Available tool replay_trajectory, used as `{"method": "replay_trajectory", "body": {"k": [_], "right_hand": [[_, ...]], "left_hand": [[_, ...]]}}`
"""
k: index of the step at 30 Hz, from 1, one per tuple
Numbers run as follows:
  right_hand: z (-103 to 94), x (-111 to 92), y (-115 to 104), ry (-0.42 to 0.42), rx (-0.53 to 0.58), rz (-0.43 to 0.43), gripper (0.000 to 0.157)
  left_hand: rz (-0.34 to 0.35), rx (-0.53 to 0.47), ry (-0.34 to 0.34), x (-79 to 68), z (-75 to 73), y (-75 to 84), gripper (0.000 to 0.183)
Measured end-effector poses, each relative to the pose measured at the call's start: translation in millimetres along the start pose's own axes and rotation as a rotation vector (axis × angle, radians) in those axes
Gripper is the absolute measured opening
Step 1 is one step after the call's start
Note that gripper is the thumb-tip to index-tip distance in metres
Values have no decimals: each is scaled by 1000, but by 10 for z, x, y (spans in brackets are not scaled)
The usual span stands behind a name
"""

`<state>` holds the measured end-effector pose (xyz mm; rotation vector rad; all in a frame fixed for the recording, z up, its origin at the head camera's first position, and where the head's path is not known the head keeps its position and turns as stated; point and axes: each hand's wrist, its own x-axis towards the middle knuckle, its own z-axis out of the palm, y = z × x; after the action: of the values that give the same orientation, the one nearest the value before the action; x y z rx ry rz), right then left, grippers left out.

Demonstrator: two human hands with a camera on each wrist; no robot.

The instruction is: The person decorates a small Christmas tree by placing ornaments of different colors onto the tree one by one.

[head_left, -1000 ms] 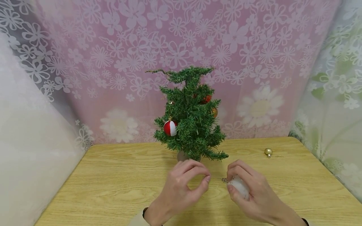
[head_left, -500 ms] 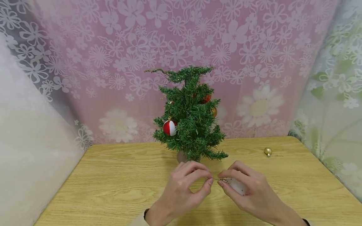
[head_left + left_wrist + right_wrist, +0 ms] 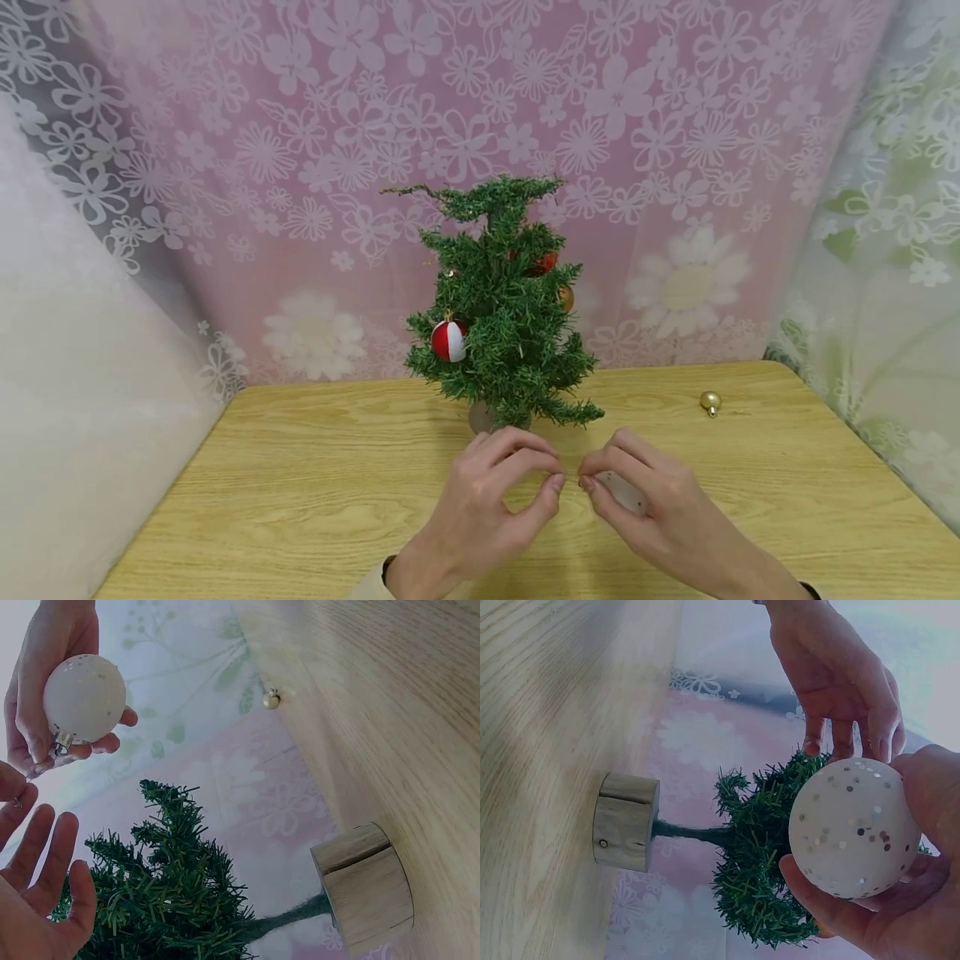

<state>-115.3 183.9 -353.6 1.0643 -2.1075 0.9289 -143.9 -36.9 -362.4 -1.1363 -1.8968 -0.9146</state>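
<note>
A white Christmas bauble (image 3: 855, 829) with silvery specks rests in my right hand (image 3: 671, 512), largely hidden by the fingers in the head view. Its silver cap (image 3: 62, 741) points toward my left hand (image 3: 491, 500). With thumb and index finger, the left hand pinches the bauble's thin hanging string, faintly visible between both hands; its other fingers are spread in the left wrist view. The right thumb and fingertips meet close to the cap. Just behind the hands stands a small green Christmas tree (image 3: 502, 308) on a round wooden base (image 3: 367, 889).
On the tree hang a red and white bauble (image 3: 448, 341), a red one (image 3: 546, 263) and an orange-gold one (image 3: 566, 298). A small gold bauble (image 3: 710, 403) lies at the table's back right. Flowered curtains (image 3: 450, 100) surround the wooden table (image 3: 315, 475).
The right hand has shifted left, bringing the bauble's cap and string to the left fingertips, which now pinch the string. Right fingertips have closed in around the cap. Tree and gold bauble stay put.
</note>
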Motion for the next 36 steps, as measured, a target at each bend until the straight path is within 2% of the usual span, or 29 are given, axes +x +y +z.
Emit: {"method": "replay_trajectory", "body": {"k": [8,11,20,25,29,36], "right_hand": [[23,-3,-5,-24,-12,25,8],[32,2,-12,-23,-18,29,7],[45,72,-42,-23,-61,54,10],[67,206,-40,6,-81,44,15],[89,341,-43,35,-75,33,8],[88,548,-39,52,-63,14,8]], "left_hand": [[-38,-1,-35,-24,-13,-24,6],[-48,-22,-50,-34,-28,-35,6],[-76,-107,-38,1,-82,-41,6],[-125,-126,-26,55,-153,-62,7],[-157,-133,7,124,-210,-87,6],[-310,-146,53,256,-264,-76,7]]}}
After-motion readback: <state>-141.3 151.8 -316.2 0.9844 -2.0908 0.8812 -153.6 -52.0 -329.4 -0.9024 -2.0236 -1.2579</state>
